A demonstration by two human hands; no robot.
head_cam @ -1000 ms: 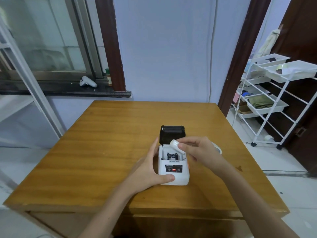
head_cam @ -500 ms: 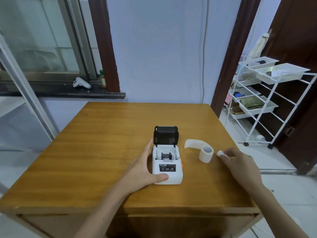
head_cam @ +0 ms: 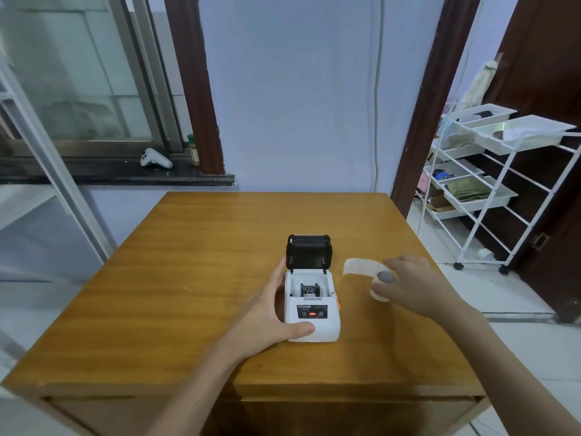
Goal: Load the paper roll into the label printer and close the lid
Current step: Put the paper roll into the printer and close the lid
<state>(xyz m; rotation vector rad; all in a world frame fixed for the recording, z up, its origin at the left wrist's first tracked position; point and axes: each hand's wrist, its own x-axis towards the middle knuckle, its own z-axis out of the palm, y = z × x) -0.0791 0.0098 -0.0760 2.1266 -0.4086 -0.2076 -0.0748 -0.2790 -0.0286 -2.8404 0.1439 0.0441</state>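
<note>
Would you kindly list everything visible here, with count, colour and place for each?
Label printer: one, white with its black lid standing open, middle of the table.
Paper roll: one, white with a grey core, on the table right of the printer, a loose tail curling to the left.
Table: one, brown wood, foreground.
Controller: one, white, on the dark window sill at left.
Jar: one, green-capped, on the sill beside the brown frame.
Shelf cart: one, white wire with trays, at right.
Left hand: steadying the printer's left side, thumb on its front.
Right hand: fingers closing around the paper roll.
</note>
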